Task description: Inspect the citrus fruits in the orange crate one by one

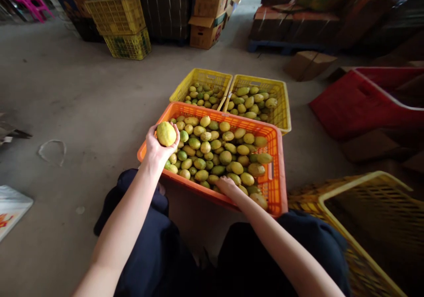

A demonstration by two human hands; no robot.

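A large orange crate [283, 173] in front of my knees is full of yellow and green lemons [225, 157]. My left hand [157, 150] is closed around one round yellow lemon [166, 133], held up over the crate's left end. Along the crate's near side, my right hand [227, 185] reaches down among the lemons, back of the hand up. Its fingertips are sunk between the fruit, so whether it grips one is hidden.
Two yellow crates [287, 107] with more lemons stand behind the orange one. At my right are another yellow crate [356, 239] and a red bin [341, 103]. Stacked crates [115, 14], cardboard boxes [207, 34] and a loaded blue pallet [281, 47] line the back.
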